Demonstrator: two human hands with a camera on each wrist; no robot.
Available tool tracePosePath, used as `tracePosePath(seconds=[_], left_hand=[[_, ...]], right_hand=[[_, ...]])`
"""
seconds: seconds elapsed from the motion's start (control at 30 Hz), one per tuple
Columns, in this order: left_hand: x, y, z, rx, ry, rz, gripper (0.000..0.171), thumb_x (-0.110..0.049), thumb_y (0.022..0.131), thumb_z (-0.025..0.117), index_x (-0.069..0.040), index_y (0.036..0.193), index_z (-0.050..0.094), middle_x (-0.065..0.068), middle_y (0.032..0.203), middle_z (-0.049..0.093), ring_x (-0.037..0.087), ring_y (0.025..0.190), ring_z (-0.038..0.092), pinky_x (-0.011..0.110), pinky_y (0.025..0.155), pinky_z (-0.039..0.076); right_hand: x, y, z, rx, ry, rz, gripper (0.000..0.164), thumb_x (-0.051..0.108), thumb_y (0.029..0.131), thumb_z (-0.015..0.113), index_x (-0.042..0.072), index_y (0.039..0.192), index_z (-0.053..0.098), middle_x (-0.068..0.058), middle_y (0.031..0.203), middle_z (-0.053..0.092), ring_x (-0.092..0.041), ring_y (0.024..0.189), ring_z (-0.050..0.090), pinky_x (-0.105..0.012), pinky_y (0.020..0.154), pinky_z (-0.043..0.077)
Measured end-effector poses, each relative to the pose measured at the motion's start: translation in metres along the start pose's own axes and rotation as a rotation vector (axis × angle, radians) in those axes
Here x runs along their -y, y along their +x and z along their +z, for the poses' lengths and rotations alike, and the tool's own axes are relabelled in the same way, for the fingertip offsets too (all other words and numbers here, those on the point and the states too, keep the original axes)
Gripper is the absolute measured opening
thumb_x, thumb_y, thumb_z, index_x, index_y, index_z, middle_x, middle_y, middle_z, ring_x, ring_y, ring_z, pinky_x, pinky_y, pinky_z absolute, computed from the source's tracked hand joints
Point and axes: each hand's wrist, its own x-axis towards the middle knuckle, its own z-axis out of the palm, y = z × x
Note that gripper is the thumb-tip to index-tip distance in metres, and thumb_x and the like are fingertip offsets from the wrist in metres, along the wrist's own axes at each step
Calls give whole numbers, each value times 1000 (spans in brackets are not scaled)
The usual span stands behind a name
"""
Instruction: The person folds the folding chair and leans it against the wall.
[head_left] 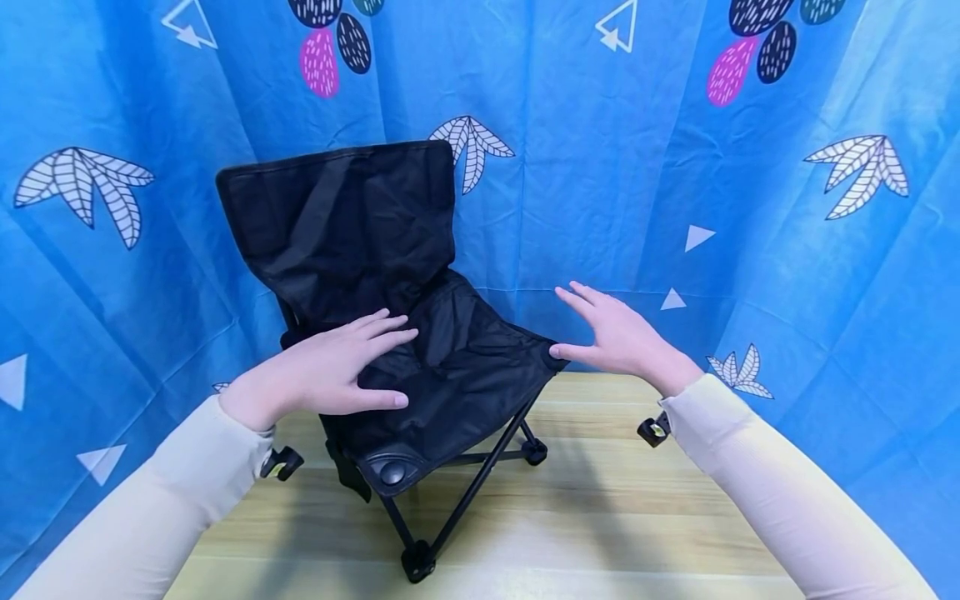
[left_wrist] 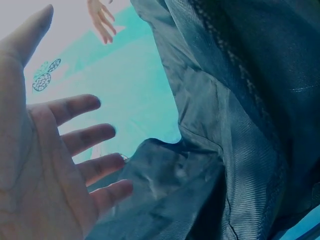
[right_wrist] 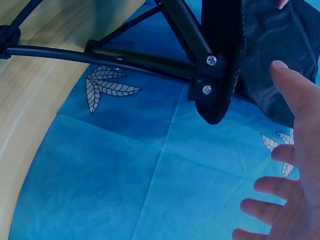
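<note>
Fingers (head_left: 392, 339) of the left hand (head_left: 326, 367) and right hand (head_left: 617, 336) are spread, holding nothing, so the black chair (head_left: 461, 396) between them could tip if one side were nudged harder.

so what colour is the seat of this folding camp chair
The camp chair's seat is black; it shows best in the head view.

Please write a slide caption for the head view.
Left hand and right hand open near a black chair in front of a blue patterned curtain.
</note>
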Motion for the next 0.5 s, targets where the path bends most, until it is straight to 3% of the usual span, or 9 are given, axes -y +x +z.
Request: tracePosePath(seconds=[0.5], left_hand=[[-4, -3, 0, -27, 36, 47, 83, -70, 95, 72, -19, 158, 58, 7, 163, 56, 32, 148, 57, 58, 120, 48]], right_hand=[[2, -4, -1, -58, 58, -64, 79, 41, 100, 79, 10, 165, 46, -20, 169, 46, -44, 154, 47, -65, 124, 42]])
